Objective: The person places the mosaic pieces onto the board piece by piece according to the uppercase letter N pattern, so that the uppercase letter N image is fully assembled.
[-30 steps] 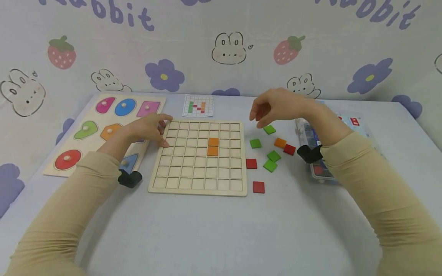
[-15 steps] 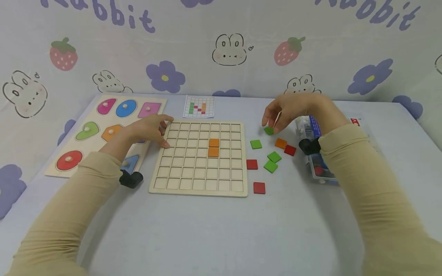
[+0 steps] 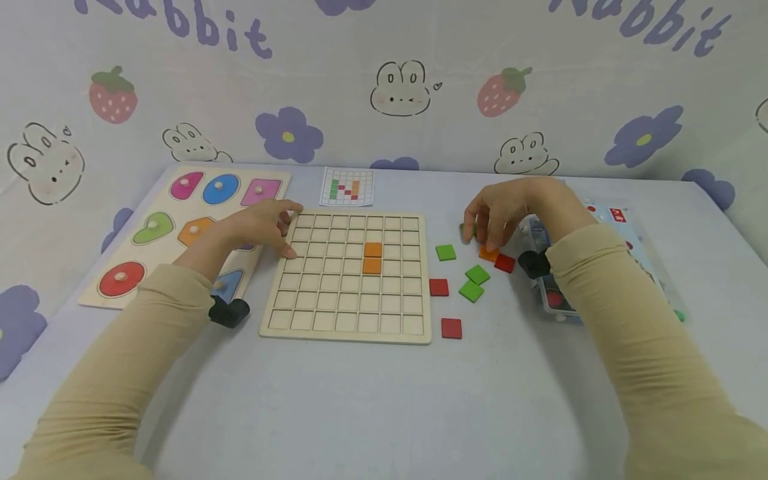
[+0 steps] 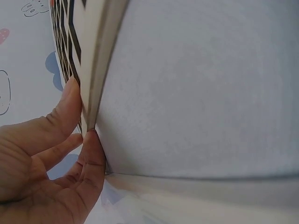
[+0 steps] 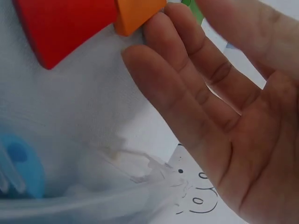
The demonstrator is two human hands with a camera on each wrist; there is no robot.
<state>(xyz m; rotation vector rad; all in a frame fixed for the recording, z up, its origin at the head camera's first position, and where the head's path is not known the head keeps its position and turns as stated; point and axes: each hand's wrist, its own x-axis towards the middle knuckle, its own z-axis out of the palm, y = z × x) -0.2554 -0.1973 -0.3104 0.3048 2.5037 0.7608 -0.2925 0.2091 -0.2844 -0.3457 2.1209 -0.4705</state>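
Note:
My left hand [image 3: 259,225] rests at the upper left corner of a wooden grid board [image 3: 324,301], thumb and a finger spread along its edge. In the left wrist view, the thumb [image 4: 70,100] and fingertips touch the board's rim [image 4: 100,60]. Two orange tiles sit in the grid. To the right, my right hand [image 3: 503,208] reaches down with a fingertip at a loose orange tile [image 3: 489,254]. A green tile [image 3: 465,231] is partly covered by this hand. In the right wrist view, the fingers [image 5: 161,93] are parted from the thumb; the orange tile [image 5: 133,16] adjoins a red tile [image 5: 65,25].
Several loose green and red tiles, such as a green tile [image 3: 446,253] and a red tile [image 3: 452,328], lie right of the board. Behind it is a pattern card [image 3: 347,187]. A shape puzzle [image 3: 155,259] lies left; a clear plastic box [image 3: 561,308] stands under the right forearm.
My right hand has moved down and to the right, past the far green tile to the orange tile. The left hand stays at the board's corner.

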